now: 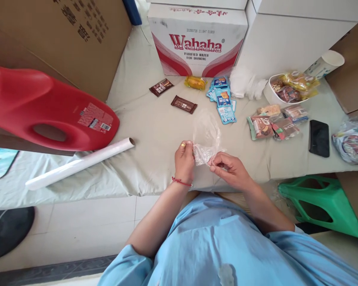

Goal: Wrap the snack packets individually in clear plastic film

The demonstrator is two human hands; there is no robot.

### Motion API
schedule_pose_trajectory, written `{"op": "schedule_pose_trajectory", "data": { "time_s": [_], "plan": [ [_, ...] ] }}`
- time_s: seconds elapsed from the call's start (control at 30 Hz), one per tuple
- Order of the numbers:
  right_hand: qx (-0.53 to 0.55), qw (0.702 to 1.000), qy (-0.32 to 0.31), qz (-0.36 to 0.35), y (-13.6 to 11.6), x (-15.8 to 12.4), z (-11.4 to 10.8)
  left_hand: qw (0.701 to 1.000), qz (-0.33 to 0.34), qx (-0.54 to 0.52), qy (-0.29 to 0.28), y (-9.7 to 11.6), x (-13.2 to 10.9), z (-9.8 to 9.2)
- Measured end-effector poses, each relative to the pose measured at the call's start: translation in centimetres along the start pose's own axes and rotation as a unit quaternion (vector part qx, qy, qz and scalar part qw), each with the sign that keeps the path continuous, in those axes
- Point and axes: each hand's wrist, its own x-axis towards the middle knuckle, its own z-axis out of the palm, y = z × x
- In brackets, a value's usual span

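A clear, crinkled plastic bag [207,131] is stretched between my two hands near the table's front edge. My left hand [185,162] pinches one side of its gathered part, thumb uppermost. On the other side, my right hand [229,167] grips the bag between thumb and fingers. The bag's rounded, see-through part spreads away from me over the cloth. Beyond it lie a brown wrapped bar [183,104], a second dark bar [161,87], a yellow-wrapped snack [195,82] and several blue snack packets [223,99].
To the right are several wrapped snacks [261,127], a white bowl of snacks [271,93], a paper cup [325,65] and a black phone [319,138]. A red jug [62,107] and white roll [80,163] lie left. A Wahaha carton [199,39] stands behind; a green stool [325,202] sits below.
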Motion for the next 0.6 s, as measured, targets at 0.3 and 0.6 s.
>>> {"op": "schedule_pose_trajectory", "data": {
  "time_s": [0.3, 0.6],
  "plan": [
    [0.141, 0.988, 0.054, 0.023, 0.2, -0.3, -1.7, 0.996, -0.087, -0.016, 0.008, 0.8, 0.2, -1.4],
    [0.071, 0.997, 0.002, -0.014, -0.4, -0.1, -0.8, 0.974, -0.146, 0.098, -0.142, 0.0, -1.1, -1.9]
  ]
}}
